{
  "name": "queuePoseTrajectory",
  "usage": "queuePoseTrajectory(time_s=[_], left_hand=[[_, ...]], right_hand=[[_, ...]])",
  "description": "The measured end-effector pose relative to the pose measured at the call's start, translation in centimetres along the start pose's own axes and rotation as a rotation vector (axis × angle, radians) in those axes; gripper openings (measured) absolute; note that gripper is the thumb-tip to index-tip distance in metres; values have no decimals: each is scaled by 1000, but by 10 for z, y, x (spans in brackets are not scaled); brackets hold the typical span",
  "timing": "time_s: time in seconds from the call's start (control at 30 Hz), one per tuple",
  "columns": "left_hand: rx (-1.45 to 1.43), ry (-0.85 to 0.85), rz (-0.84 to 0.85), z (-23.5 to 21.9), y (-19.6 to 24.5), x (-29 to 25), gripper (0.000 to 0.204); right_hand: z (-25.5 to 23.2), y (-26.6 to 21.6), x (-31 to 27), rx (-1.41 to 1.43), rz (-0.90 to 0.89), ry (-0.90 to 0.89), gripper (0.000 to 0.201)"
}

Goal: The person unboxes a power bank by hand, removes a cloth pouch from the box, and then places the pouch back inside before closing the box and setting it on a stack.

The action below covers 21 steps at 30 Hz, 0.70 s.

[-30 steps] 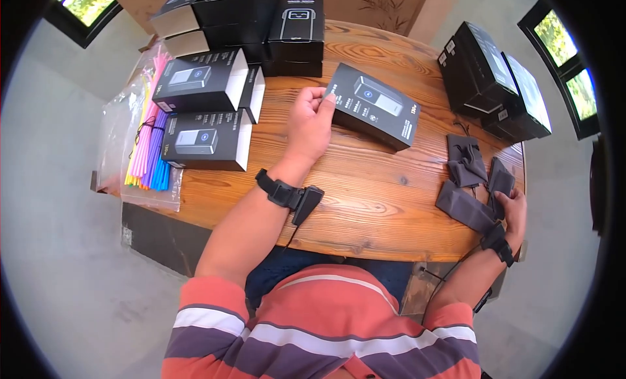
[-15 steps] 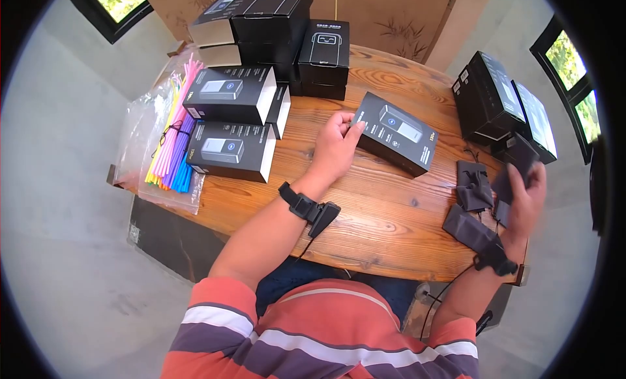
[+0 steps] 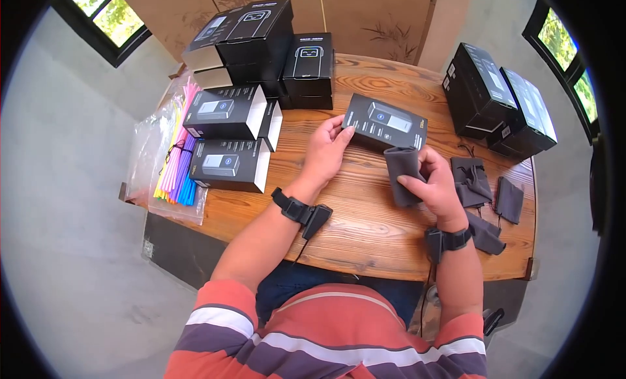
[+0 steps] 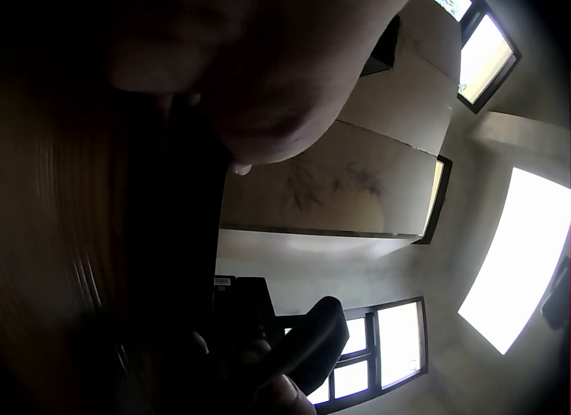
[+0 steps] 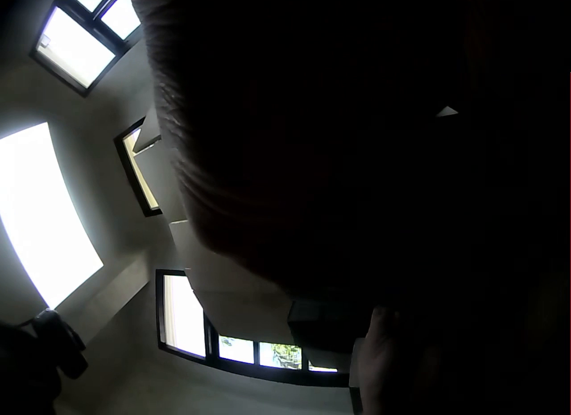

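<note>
In the head view my left hand (image 3: pixel 324 156) grips the left end of a black printed product box (image 3: pixel 391 123) on the wooden table, thumb on its near edge. My right hand (image 3: pixel 438 187) holds a dark grey drawstring pouch (image 3: pixel 402 175) just in front of that box, the thumb across its face. The pouch's top overlaps the box's near edge in this view. Three more grey pouches lie to the right: one crumpled pouch (image 3: pixel 471 181), a flat pouch (image 3: pixel 509 200) and a pouch (image 3: pixel 488 235) partly behind my right wrist. Both wrist views are very dark.
Stacked black boxes (image 3: pixel 254 43) stand at the back left, with several smaller product boxes (image 3: pixel 225 112) before them. A clear bag (image 3: pixel 147 160) with colourful sticks (image 3: pixel 176 164) lies at the left edge. Two black boxes (image 3: pixel 479 92) stand at the back right.
My right hand has lifted a grey pouch from the right side and carried it left to the front of the box. The left hand still holds the box, which has turned slightly.
</note>
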State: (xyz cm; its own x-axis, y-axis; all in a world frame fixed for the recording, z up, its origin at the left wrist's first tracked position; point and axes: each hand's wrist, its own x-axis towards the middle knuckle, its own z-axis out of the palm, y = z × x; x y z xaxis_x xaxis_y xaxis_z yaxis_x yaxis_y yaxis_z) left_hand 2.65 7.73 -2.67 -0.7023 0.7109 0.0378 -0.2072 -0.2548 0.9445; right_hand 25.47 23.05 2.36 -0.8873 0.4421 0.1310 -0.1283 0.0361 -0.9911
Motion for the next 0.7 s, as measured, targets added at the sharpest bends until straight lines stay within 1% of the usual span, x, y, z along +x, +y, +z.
queuePoseTrajectory(time_s=[0.03,0.1,0.13,0.17,0.2,0.23,0.3,0.37,0.4,0.43,0.47,0.5,0.53,0.57,0.63,0.67,0.7], left_hand=[[8,-6,-3,0,-2,1,48],[242,43,91,-1,-3,5,57],[250,34,88,0,4,5,57],[421,113,179,1,17,4,54],[591,189,274,-1,28,6,52],[635,244,314,-9,32,14,57],[524,335,296,-17,48,25,68],[528,399,163,-22,67,36,82],[415,404,132,-21,73,39,87],[422,401,134,-22,76,42,87],[421,421,104,-22,79,46,88],[419,439,77,-21,80,49,89],[433,439,88,-20,79,51,94],[436,433,86,-19,78,54,94],[605,465,98,-18,74,62,106],[605,464,96,-22,68,69,106],[781,507,135,-25,62,77,114]], right_hand=[[-1,5,2,-36,-6,11,34],[-1,9,5,-12,-17,37,33],[-3,10,7,-39,-64,69,33],[-4,11,8,-66,-110,102,33],[-6,14,8,-54,-95,136,34],[-7,14,8,-46,-94,148,34],[-7,12,9,-86,-139,156,34],[-7,19,8,-104,-124,170,33],[-6,21,9,-68,-97,125,32],[-4,23,9,-34,-70,80,32],[-1,25,8,-28,-70,85,32],[2,27,8,-24,-64,48,31],[4,29,8,-22,-59,11,30],[6,31,7,-19,-58,17,30],[8,33,8,-135,-90,-22,30],[9,33,9,-131,-88,-28,30],[11,33,10,-130,-87,-27,30]])
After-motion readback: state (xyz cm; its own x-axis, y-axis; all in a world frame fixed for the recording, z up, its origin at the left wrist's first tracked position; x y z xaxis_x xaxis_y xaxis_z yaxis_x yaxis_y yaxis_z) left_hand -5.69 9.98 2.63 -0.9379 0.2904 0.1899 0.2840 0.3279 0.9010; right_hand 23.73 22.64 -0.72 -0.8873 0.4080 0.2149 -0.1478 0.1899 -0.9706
